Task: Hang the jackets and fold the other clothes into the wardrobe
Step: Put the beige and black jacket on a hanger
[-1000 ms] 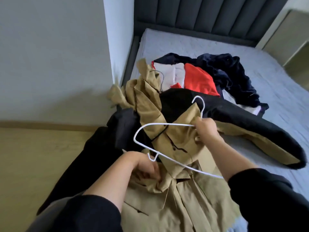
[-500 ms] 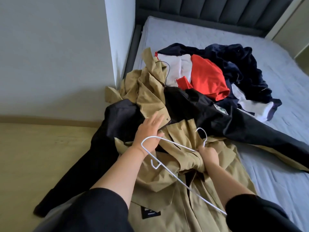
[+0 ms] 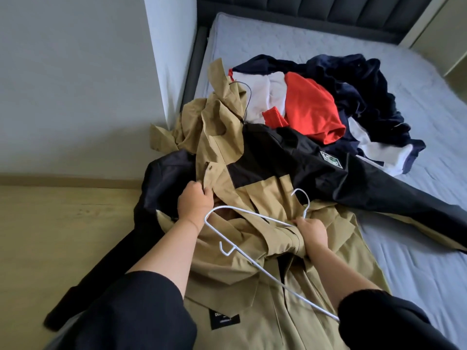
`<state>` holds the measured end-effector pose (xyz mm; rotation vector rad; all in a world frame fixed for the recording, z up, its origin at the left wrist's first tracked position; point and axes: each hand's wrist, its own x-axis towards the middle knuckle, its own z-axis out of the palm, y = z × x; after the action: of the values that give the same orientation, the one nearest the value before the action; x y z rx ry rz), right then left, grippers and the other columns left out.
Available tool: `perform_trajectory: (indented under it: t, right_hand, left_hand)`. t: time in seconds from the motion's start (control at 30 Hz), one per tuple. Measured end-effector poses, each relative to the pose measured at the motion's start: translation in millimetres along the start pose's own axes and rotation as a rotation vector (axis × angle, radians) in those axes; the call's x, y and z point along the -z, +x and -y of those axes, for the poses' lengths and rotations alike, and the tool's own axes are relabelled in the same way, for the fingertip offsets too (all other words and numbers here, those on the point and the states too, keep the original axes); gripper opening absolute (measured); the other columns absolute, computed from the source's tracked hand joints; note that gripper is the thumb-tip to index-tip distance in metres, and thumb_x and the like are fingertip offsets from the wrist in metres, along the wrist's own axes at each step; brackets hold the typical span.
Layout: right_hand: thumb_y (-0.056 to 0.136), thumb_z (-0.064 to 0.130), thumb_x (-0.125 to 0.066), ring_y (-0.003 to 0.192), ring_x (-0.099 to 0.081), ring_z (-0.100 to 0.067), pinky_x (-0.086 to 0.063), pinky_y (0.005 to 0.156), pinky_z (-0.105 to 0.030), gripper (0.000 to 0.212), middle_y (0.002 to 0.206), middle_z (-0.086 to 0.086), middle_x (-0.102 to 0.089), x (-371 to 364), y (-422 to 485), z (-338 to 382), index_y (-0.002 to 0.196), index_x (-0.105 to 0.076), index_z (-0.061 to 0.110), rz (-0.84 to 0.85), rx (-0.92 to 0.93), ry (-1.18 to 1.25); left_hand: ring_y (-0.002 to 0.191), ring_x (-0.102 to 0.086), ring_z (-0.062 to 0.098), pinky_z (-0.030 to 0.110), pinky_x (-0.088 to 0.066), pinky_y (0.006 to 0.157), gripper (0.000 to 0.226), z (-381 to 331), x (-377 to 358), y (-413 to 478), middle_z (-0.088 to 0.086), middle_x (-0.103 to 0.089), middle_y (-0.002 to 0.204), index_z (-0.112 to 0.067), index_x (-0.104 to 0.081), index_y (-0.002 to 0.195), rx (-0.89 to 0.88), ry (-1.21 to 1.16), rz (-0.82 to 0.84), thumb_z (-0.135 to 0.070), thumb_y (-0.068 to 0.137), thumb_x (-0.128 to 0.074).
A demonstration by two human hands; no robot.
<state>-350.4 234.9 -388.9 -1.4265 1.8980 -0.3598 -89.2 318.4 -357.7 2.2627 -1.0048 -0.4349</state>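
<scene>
A tan and black jacket [image 3: 255, 188] lies spread over the near corner of the bed, one black sleeve hanging off the left side. A second tan coat [image 3: 252, 306] with a black label lies under my arms. My left hand [image 3: 194, 200] grips a tan fold of the jacket near its front edge. My right hand [image 3: 312, 232] holds a white wire hanger [image 3: 255, 258] at its neck together with bunched tan fabric. Behind them lies a pile with a red garment [image 3: 310, 107], a white garment [image 3: 262, 94] and a navy garment [image 3: 364, 89].
The grey mattress [image 3: 417, 248] runs to the right and back, ending at a dark padded headboard [image 3: 328, 13]. A white wall and corner [image 3: 166, 59] stand on the left. Light wooden floor [image 3: 63, 236] lies below it.
My left hand moved from the lower coat up to the jacket's tan front and now grips it. My right hand lowered the hanger onto the bunched fabric.
</scene>
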Motion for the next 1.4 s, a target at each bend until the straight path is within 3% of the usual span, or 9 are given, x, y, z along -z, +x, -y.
perform_trajectory:
  t: [0.1,0.2,0.33,0.6,0.83,0.93,1.1,1.23,1.4]
  right_hand:
    - [0.086,0.022,-0.048,0.067,-0.052,-0.026,-0.037,0.058,-0.032,0.034,0.078,-0.019,-0.066,0.4,-3.6,1.5,0.082,-0.067,-0.006,-0.009,0.015,-0.014]
    - [0.088,0.021,-0.045,0.071,-0.056,-0.031,-0.038,0.061,-0.032,0.036,0.072,-0.017,-0.063,4.8,-11.0,10.5,0.075,-0.065,-0.006,-0.032,0.052,-0.051]
    - [0.096,0.024,-0.037,0.073,-0.053,-0.030,-0.038,0.064,-0.033,0.041,0.069,-0.011,-0.056,23.5,-19.4,35.9,0.068,-0.056,0.001,-0.090,0.208,-0.128]
    - [0.102,0.028,-0.030,0.087,-0.061,-0.043,-0.043,0.075,-0.040,0.055,0.086,-0.029,-0.066,96.6,-31.4,100.0,0.081,-0.066,-0.008,-0.449,0.549,-0.153]
    - [0.101,0.026,-0.029,0.094,-0.061,-0.043,-0.043,0.078,-0.041,0.052,0.096,-0.031,-0.065,125.1,-55.2,127.3,0.093,-0.064,-0.012,-0.533,0.442,0.081]
    - [0.102,0.028,-0.027,0.096,-0.061,-0.042,-0.045,0.081,-0.042,0.054,0.098,-0.030,-0.066,131.1,-64.0,125.0,0.097,-0.065,-0.010,-0.539,0.400,0.075]
    - [0.102,0.029,-0.027,0.093,-0.062,-0.041,-0.043,0.076,-0.038,0.054,0.095,-0.027,-0.067,127.3,-78.9,115.7,0.095,-0.066,-0.006,-0.465,0.461,-0.049]
    - [0.101,0.027,-0.031,0.092,-0.062,-0.042,-0.045,0.078,-0.039,0.051,0.093,-0.027,-0.067,113.3,-103.3,132.9,0.092,-0.067,-0.007,-0.415,0.487,0.050]
    - [0.096,0.013,-0.049,0.067,-0.049,-0.019,-0.038,0.063,-0.033,0.038,0.064,-0.006,-0.052,101.6,-117.6,162.8,0.058,-0.046,0.014,0.027,0.508,0.444]
  left_hand:
    - [0.080,-0.060,0.018,0.028,-0.048,0.067,0.034,-3.3,15.2,-2.4,0.005,-0.064,0.089,-0.005,-0.065,0.099,0.158,-0.410,0.031,-0.034,0.096,-0.048]
    - [0.079,-0.058,0.014,0.019,-0.041,0.056,0.027,-13.5,28.9,-8.9,-0.003,-0.058,0.086,-0.009,-0.057,0.101,0.314,-0.607,-0.068,-0.035,0.096,-0.051]
    - [0.071,-0.054,0.005,0.017,-0.036,0.053,0.024,-20.4,46.3,-24.8,-0.009,-0.055,0.080,-0.012,-0.055,0.099,0.245,-0.628,-0.094,-0.036,0.097,-0.049]
    - [0.066,-0.051,0.006,0.027,-0.037,0.062,0.028,-41.5,99.4,-45.4,-0.008,-0.056,0.073,-0.014,-0.056,0.084,0.162,-0.626,-0.144,-0.038,0.096,-0.046]
    - [0.062,-0.047,0.014,0.028,-0.029,0.052,0.039,-90.3,142.5,-64.3,-0.001,-0.049,0.068,-0.015,-0.044,0.066,0.141,-0.557,-0.189,-0.039,0.097,-0.044]
    - [0.064,-0.046,0.017,0.030,-0.032,0.063,0.041,-103.3,151.0,-75.8,-0.001,-0.049,0.068,-0.014,-0.044,0.066,0.113,-0.565,-0.221,-0.040,0.097,-0.043]
    - [0.064,-0.047,0.005,0.022,-0.032,0.054,0.038,-116.0,160.5,-96.2,-0.007,-0.051,0.069,-0.019,-0.046,0.068,0.007,-0.651,-0.220,-0.040,0.099,-0.043]
    - [0.076,-0.056,0.000,0.023,-0.044,0.071,0.026,-151.3,162.4,-118.2,-0.012,-0.060,0.081,-0.026,-0.053,0.076,-0.116,-0.870,0.009,-0.035,0.099,-0.046]
    - [0.098,-0.067,0.013,0.025,-0.051,0.090,0.021,-183.4,154.7,-151.6,0.006,-0.070,0.106,-0.016,-0.066,0.099,-0.311,-0.923,0.362,-0.024,0.100,-0.046]
